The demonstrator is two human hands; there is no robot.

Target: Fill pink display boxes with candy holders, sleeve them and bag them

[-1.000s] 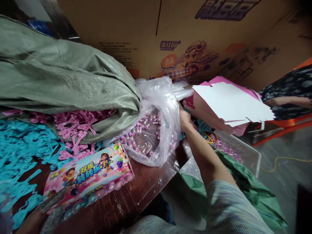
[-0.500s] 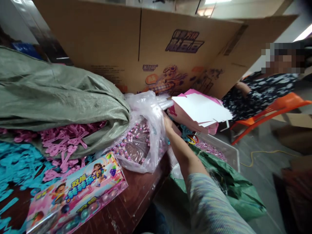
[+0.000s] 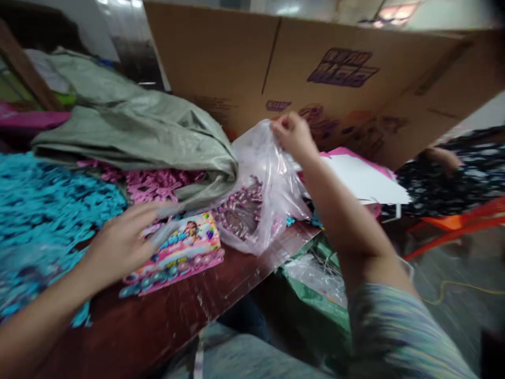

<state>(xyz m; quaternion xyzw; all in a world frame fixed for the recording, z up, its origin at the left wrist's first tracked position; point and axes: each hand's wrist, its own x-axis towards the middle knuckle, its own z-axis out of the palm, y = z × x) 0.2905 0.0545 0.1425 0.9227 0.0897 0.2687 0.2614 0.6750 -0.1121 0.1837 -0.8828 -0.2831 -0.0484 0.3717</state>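
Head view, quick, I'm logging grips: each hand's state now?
Left hand: open, at the multicoloured rectangular printed package.
Right hand: closed, holding the translucent whitish plastic bag.

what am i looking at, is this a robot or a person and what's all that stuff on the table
No robot here: these are a person's hands, seen by one camera worn on the head, looking forward and down. Every picture comes from it. The right hand has the top edge of a translucent plastic bag raised in its grip; small pink pieces show inside. The left hand, blurred, is at a colourful printed rectangular package; whether it touches is unclear. The reddish-brown table also bears flat turquoise pieces and a grey-green woven sack with a pink heap at its edge. A brown cardboard box stands behind.
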